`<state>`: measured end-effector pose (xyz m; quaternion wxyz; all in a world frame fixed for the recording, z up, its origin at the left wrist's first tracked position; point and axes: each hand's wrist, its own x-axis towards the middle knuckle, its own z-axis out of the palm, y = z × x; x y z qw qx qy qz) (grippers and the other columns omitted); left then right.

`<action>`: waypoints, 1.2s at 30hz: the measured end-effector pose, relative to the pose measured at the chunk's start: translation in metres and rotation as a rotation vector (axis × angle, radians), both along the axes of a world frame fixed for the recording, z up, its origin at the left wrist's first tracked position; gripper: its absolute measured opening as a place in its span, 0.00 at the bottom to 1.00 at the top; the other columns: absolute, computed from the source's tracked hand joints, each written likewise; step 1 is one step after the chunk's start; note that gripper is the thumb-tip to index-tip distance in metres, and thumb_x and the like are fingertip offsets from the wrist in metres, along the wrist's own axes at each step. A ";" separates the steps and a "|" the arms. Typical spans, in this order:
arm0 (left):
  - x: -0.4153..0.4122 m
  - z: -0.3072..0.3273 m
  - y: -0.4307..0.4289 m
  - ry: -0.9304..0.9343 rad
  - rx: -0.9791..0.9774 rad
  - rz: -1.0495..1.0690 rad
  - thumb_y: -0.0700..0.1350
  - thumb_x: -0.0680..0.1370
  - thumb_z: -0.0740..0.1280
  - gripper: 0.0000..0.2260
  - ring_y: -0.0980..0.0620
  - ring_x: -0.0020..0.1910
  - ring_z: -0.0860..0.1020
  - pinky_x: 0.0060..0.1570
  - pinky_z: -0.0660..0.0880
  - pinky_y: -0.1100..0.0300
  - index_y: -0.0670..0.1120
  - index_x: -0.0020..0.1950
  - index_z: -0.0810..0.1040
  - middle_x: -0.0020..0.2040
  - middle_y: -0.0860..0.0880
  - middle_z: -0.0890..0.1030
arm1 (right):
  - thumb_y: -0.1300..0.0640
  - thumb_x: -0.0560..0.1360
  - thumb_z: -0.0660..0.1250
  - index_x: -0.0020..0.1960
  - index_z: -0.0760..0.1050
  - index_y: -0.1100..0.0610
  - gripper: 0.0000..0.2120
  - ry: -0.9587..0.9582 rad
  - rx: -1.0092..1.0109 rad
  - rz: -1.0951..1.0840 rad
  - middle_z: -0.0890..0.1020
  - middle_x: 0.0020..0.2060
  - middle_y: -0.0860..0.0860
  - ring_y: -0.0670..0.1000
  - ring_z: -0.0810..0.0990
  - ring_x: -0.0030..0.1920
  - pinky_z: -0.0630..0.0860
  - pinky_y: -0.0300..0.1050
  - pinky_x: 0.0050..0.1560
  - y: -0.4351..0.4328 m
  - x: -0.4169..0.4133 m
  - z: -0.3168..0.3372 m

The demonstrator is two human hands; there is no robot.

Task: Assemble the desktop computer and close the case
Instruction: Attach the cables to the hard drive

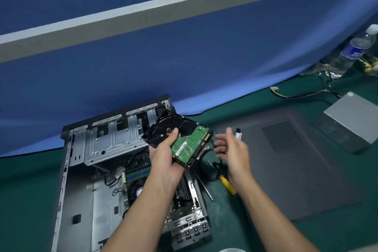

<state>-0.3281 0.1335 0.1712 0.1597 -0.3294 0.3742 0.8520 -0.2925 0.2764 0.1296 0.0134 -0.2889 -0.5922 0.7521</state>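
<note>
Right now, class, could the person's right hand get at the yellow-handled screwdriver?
Probably yes. The right hand is open and empty, close over the yellow-handled screwdriver on the mat; nothing lies over it. The hard drive occupies only the left hand.

Left hand (165, 161) grips black hard drive with green circuit board (180, 139), board side up, frame centre, above open grey metal computer case (106, 141) at lower left. Right hand (233, 149) just right of the drive, fingers loose, holding nothing, blurred. Yellow-handled screwdriver (227, 185) and dark grey side panel (286, 170) lie on green surface (26, 180), right of the case.
</note>
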 end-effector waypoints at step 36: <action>-0.002 -0.019 0.007 -0.074 -0.195 0.120 0.32 0.71 0.74 0.20 0.38 0.49 0.83 0.48 0.77 0.31 0.48 0.58 0.73 0.55 0.40 0.83 | 0.59 0.78 0.64 0.52 0.77 0.62 0.08 0.143 -0.053 0.250 0.72 0.30 0.50 0.46 0.67 0.31 0.66 0.38 0.34 0.076 0.005 0.002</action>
